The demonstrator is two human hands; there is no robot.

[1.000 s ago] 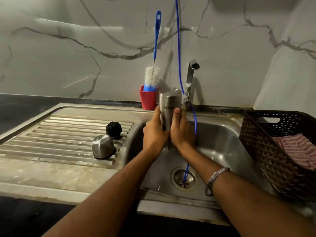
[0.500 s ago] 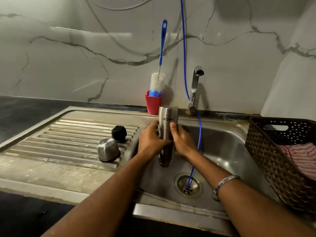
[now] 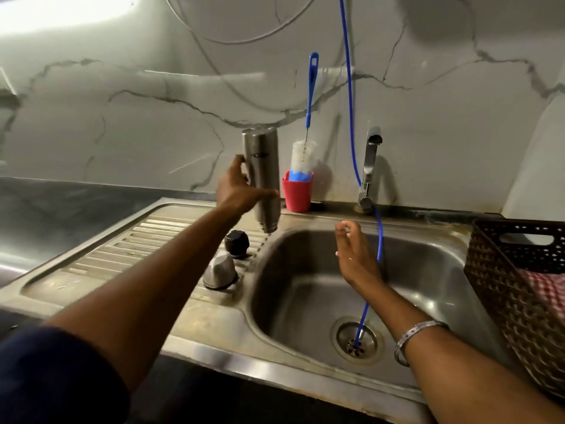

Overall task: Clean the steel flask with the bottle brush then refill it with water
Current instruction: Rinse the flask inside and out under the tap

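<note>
The tall cylindrical steel flask has a brushed, softly gleaming finish. The dull, stained stainless-steel sink looks scuffed. The small red plastic cup is smooth; the dark brown woven basket is rough-textured.

The light is dim, with strong glare at the top left of the wall. Edges curve from wide-angle distortion, and the left hand looks blurred.

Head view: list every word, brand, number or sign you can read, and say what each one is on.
Steel flask, held mouth down in the left hand: one dark printed mark near its upper end, too blurred to read in this picture.
Bottle brush, red cup, tap, basket: no text visible.
</note>
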